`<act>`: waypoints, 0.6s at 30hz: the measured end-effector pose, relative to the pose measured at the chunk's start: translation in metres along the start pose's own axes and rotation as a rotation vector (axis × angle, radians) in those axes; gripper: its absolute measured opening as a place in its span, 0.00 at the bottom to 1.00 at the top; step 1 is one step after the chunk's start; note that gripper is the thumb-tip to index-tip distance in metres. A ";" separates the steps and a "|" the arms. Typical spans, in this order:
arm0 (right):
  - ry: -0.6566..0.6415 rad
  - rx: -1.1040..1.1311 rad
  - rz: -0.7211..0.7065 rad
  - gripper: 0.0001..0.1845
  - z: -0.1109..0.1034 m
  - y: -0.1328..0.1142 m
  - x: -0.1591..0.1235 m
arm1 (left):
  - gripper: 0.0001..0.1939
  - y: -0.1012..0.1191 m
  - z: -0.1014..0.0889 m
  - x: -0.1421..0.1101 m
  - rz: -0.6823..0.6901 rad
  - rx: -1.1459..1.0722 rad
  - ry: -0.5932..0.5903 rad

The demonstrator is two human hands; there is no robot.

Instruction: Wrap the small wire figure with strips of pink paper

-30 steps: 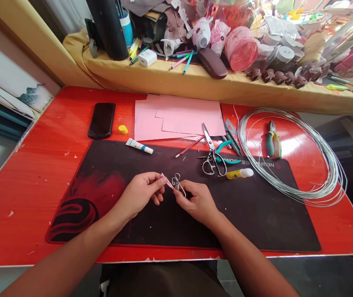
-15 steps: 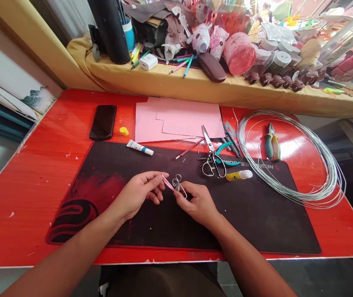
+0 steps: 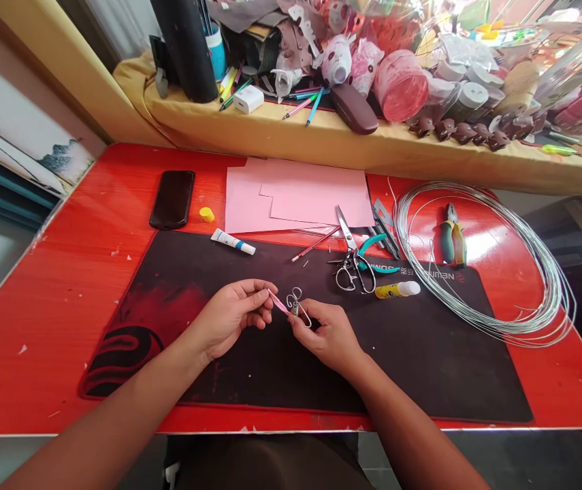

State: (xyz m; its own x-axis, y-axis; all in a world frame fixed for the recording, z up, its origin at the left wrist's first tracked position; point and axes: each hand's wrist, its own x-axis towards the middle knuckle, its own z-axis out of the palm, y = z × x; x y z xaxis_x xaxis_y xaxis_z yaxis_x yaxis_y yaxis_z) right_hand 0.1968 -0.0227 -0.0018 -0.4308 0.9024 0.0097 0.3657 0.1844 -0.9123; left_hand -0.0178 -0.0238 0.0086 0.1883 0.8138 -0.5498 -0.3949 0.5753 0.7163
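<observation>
From where I stand, the head camera looks down on both forearms over a black mouse mat (image 3: pixel 397 367) on a red desk (image 3: pixel 35 306). The left hand (image 3: pixel 232 316) has its thumb and forefinger pressed together on one end of a narrow pink paper strip (image 3: pixel 279 303), with the other fingers loosely curled beneath. The right hand (image 3: pixel 329 337) has its thumb and fingers closed around a small bent-wire figure (image 3: pixel 295 303), pinching it low down. The strip's far end reaches that figure and seems to touch it, though the fingers crowd the spot and I can't be sure. Strip and wire sit together above the mat, between the two hands.

Half a second earlier, the grip looked the same: the fingers are no wider apart, and the strip and wire sit much as they did. Only the desk has slid a little in view.

Farther up lie dressmaking scissors (image 3: pixel 354 269), teal-handled pliers (image 3: pixel 377 267), a glue stick (image 3: pixel 397 290), a coil of steel wire (image 3: pixel 551 292), green-and-yellow pliers (image 3: pixel 453 235), pink paper sheets (image 3: pixel 295 197), and a phone (image 3: pixel 172 199).
</observation>
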 end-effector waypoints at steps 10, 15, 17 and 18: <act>0.001 0.007 0.003 0.11 -0.001 -0.001 -0.002 | 0.13 0.005 0.000 0.000 -0.021 0.034 0.008; 0.002 -0.003 -0.001 0.12 -0.002 -0.003 -0.001 | 0.13 0.005 0.001 0.000 -0.026 0.018 0.001; 0.004 -0.003 -0.004 0.12 -0.002 -0.002 -0.001 | 0.13 0.005 0.001 0.000 -0.026 0.014 0.002; 0.007 0.001 -0.004 0.12 -0.002 -0.002 -0.001 | 0.13 0.005 0.001 -0.001 -0.027 0.014 0.003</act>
State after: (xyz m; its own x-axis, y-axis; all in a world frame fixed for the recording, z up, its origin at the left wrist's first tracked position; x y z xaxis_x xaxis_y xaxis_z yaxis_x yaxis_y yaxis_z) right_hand 0.1979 -0.0228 0.0013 -0.4264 0.9044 0.0158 0.3636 0.1874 -0.9125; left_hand -0.0188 -0.0214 0.0127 0.1958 0.7977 -0.5704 -0.3766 0.5983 0.7073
